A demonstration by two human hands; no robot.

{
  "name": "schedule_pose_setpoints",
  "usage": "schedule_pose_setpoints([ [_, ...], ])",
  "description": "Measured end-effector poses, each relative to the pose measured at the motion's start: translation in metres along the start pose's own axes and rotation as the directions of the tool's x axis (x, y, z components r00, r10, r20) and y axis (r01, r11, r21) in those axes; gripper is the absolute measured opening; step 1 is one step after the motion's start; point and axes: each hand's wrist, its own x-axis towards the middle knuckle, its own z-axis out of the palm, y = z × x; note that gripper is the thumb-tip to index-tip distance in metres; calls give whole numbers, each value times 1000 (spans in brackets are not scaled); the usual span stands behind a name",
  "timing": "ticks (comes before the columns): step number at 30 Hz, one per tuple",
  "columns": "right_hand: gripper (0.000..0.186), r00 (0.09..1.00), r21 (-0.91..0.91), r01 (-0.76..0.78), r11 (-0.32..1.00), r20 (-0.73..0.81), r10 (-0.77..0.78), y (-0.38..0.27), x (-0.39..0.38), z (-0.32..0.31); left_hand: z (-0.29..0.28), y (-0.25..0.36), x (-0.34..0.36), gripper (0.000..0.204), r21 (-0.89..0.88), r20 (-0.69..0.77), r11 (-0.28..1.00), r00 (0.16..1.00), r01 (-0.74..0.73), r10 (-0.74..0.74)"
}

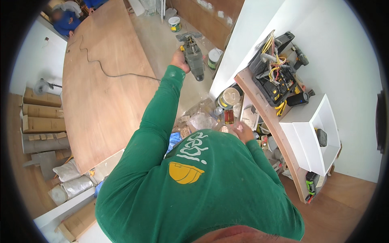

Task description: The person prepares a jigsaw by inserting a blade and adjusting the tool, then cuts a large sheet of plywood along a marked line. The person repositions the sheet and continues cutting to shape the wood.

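My left hand [180,60] is closed around a grey power tool [193,56], apparently a jigsaw, with a flat plate at its far end. It is raised between a large plywood sheet [101,105] and the bare floor beside it; a dark cord [113,75] lies across the sheet toward that hand. My right hand [243,130] is lower, with loosely bent fingers apart and nothing visible in them. It is close to mixed clutter beside a wooden shelf [259,103], including an amber tin [229,116] and a large tub [229,98].
A person in blue [63,26] and others are at the sheet's far end. Cartons [42,109] and wrapped rolls [75,188] line the left. Buckets [174,23] stand along the far strip of floor. The shelf bears an open tool case [275,85] and a white box [300,141].
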Motion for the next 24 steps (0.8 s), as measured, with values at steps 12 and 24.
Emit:
schedule_pose_setpoints([
  [12,90,840,47,543,838,-35,-542,-170,46,19,-57,-190,-116,56,-375,-300,927,948,-19,-102],
  [24,81,688,129,379,916,623,-373,-93,24,37,-145,-316,-219,62,-489,-484,869,853,-79,-195],
])
